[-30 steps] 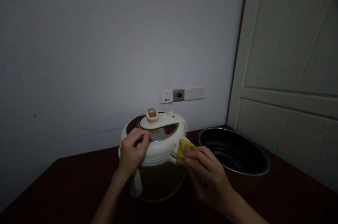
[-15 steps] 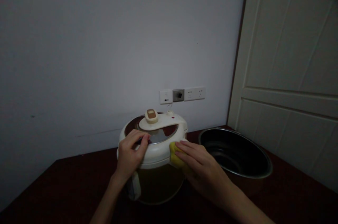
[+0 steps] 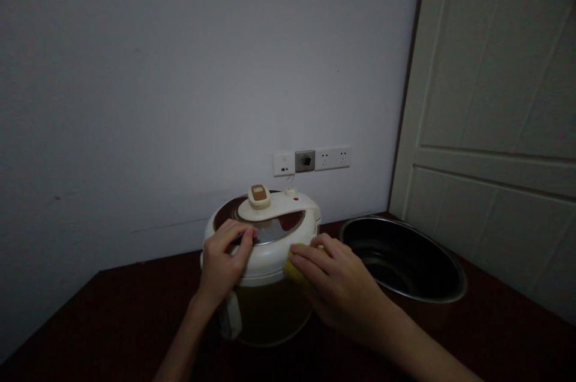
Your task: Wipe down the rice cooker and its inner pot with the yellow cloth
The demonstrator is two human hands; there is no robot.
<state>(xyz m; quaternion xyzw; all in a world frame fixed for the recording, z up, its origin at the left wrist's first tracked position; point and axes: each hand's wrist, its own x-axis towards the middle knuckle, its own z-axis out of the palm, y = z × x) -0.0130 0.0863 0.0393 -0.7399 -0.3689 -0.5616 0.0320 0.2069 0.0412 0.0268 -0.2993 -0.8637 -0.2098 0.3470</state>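
Note:
An electric pressure cooker [image 3: 270,310] with a cream rim stands on the dark table, its lid [image 3: 265,259] on top. The lid carries a cream and brown knob [image 3: 258,196]. My left hand [image 3: 225,256] grips the front left of the lid, thumb and fingers curled together; whatever lies under the fingers is mostly hidden. In my right hand [image 3: 339,286] is a yellow sponge [image 3: 294,272], pressed against the cooker's front right side just below the rim. My fingers cover much of the sponge.
A dark inner pot [image 3: 405,256] with a shiny rim sits on the table [image 3: 135,304] to the right of the cooker. Wall sockets [image 3: 333,158] are behind it. A pale panelled door [image 3: 490,130] borders the right side.
My right hand has shifted the sponge slightly left along the cooker's front, and its fingers are more bent. The left hand stays in place on the lid.

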